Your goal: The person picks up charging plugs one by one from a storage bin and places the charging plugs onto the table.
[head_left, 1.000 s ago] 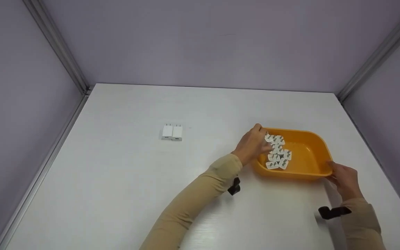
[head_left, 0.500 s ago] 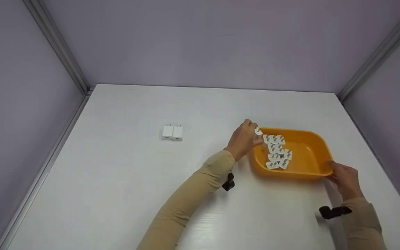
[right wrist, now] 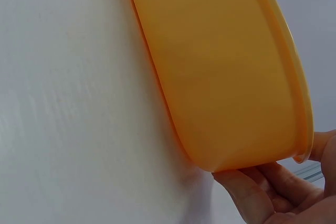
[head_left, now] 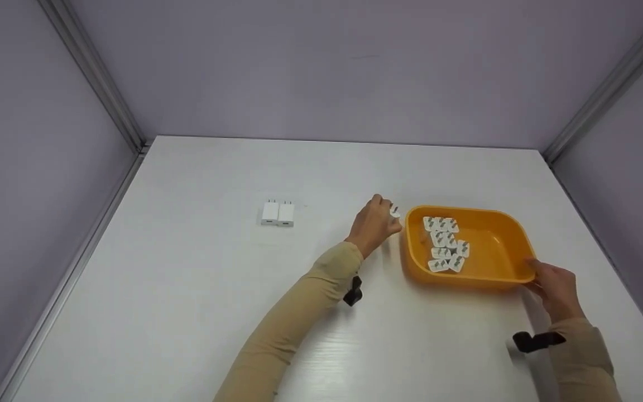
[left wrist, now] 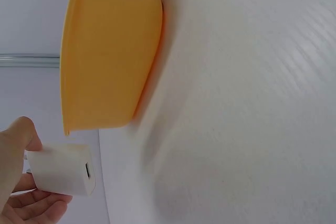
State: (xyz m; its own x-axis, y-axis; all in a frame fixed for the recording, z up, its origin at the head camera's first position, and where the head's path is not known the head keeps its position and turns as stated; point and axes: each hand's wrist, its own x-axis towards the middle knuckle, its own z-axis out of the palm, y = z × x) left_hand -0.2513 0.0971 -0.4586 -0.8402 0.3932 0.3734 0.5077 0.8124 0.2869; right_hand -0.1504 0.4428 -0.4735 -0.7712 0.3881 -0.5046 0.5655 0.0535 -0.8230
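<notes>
My left hand [head_left: 373,224] pinches a white charger plug [left wrist: 62,170] between thumb and fingers, in the air just left of the orange tub [head_left: 483,279]. In the left wrist view a port slot shows on the plug's end, and its prongs point back toward the palm. Several more white charger plugs [head_left: 443,240] lie in the tub's left half, prongs up. At the tub's near right corner my right hand [head_left: 557,287] grips the rim and wall; the right wrist view shows its fingers [right wrist: 249,195] under that corner.
Two white charger plugs [head_left: 278,214] lie side by side on the white table [head_left: 176,268], left of the tub, prongs toward the back wall [head_left: 321,72]. Walls also rise at the left and right.
My left hand has come out of the tub with a charger plug and moved left past the rim. My right hand and the tub have stayed in place.
</notes>
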